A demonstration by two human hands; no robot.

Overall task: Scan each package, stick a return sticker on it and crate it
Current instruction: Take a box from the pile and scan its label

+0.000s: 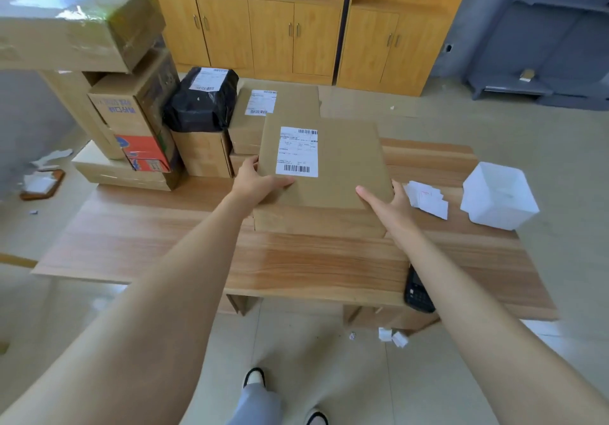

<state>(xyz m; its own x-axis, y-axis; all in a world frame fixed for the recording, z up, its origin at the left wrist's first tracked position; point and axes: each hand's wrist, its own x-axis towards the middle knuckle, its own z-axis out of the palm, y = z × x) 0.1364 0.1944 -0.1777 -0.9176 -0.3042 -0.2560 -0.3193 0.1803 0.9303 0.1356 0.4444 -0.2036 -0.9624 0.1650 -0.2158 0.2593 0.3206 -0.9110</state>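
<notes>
Package [342, 164] gripped in both hands at the middle of the wooden table [296, 259].

The left hand [255, 182] clamps its near-left edge and the right hand [384, 202] its near-right corner, thumbs on top, with the white shipping label [298, 151] facing up. Whether the package rests on the table or is lifted cannot be told. Loose white stickers [426, 198] lie just beside it on the right, then a white bin [499, 195] whose inside is washed out. A dark scanner [417, 292] lies at the near edge. More boxes and a black bagged parcel [201, 101] are stacked at the far left. Wooden cabinets [280, 35] line the wall beyond a pale tiled floor [329, 375].
</notes>
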